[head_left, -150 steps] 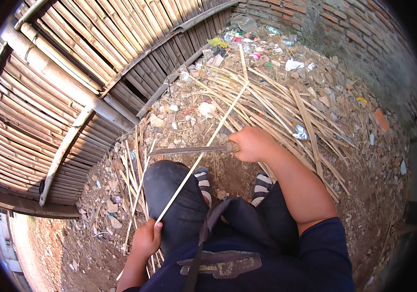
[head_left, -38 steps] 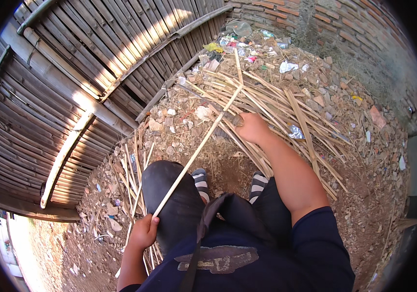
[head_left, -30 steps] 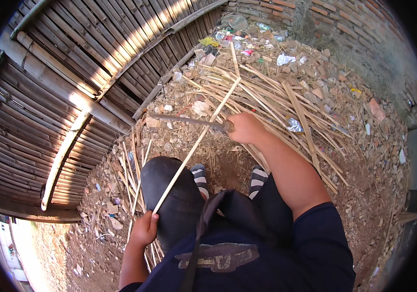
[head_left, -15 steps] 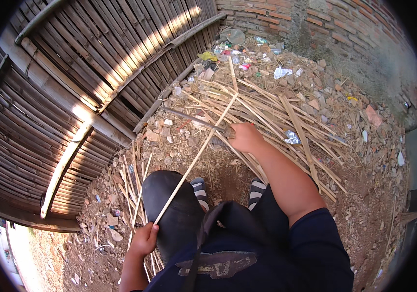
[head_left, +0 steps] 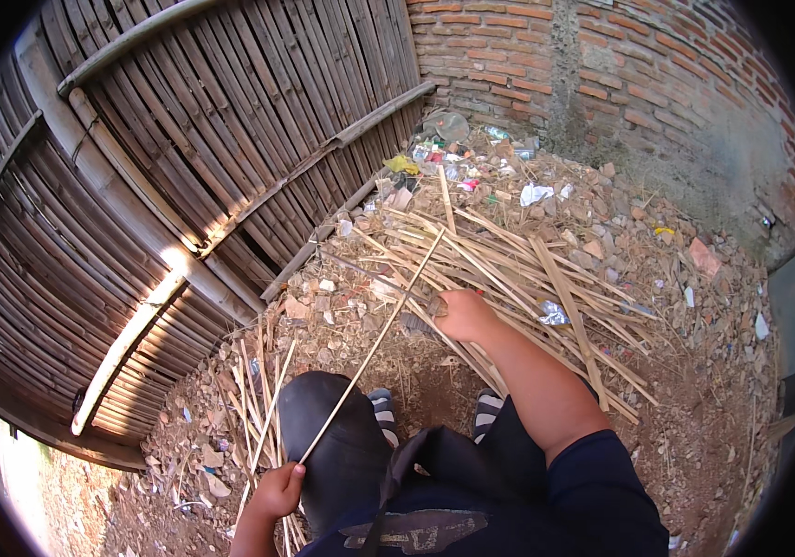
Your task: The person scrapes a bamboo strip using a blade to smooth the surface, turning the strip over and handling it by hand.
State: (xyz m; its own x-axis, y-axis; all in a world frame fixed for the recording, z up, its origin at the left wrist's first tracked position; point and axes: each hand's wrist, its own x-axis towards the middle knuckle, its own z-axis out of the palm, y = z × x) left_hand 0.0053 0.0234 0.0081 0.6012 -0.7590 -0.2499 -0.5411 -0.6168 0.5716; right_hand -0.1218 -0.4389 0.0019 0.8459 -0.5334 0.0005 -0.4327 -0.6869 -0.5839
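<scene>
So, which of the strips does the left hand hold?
The pale strip that slants from the left hand past the knee and crosses the blade; the other strips lie heaped, unheld.

A long, thin, pale stick (head_left: 371,350) slants forward and rightward, straight, its near end gripped in the left hand (head_left: 278,487). A knife (head_left: 369,274) with a long, narrow, dark blade sits in the right hand (head_left: 465,316), pointing left and crossing the stick's farther half.
</scene>
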